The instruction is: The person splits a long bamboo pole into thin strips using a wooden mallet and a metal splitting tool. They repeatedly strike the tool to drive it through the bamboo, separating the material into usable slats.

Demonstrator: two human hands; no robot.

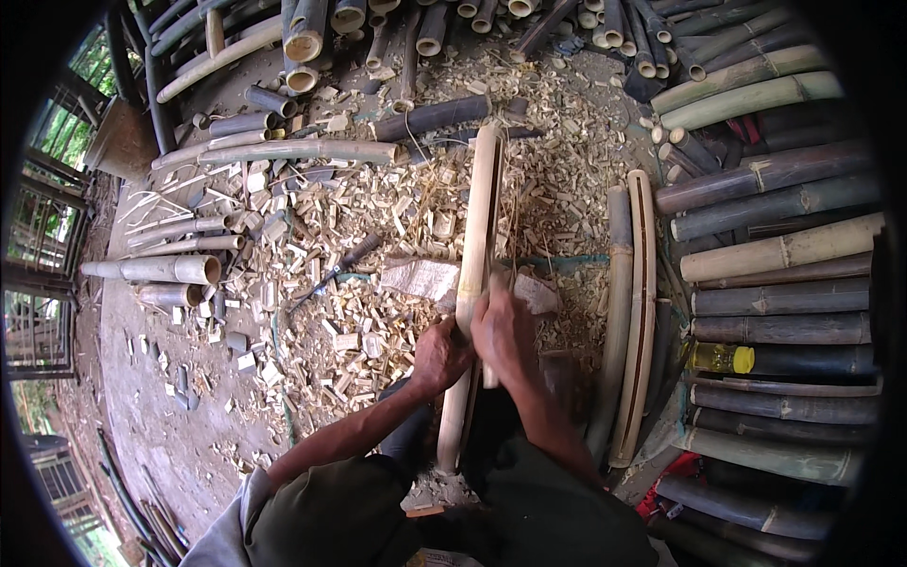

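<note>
A pale bamboo pole [479, 203] stretches away from my lap, with a dark slot along its right side. My left hand [442, 357] is closed around its near part. Against the pole's right side, my right hand [504, 331] is closed and slightly smeared by motion. Below its fist pokes a pale handle end [489, 376] of a tool; the working end is blurred and I cannot make out its kind. A rough wooden block [422, 279] lies crosswise under the pole. Left of the block, a dark-handled tool [336, 270] rests on the chips.
Wood chips [354, 345] cover much of the floor. Two long bamboo poles [635, 317] lie at my right, one slotted. Beyond them are stacked dark poles [779, 329] and a yellow-capped bottle [723, 358]. Cut bamboo pieces [156, 269] lie at left, more tubes [304, 45] at the far side.
</note>
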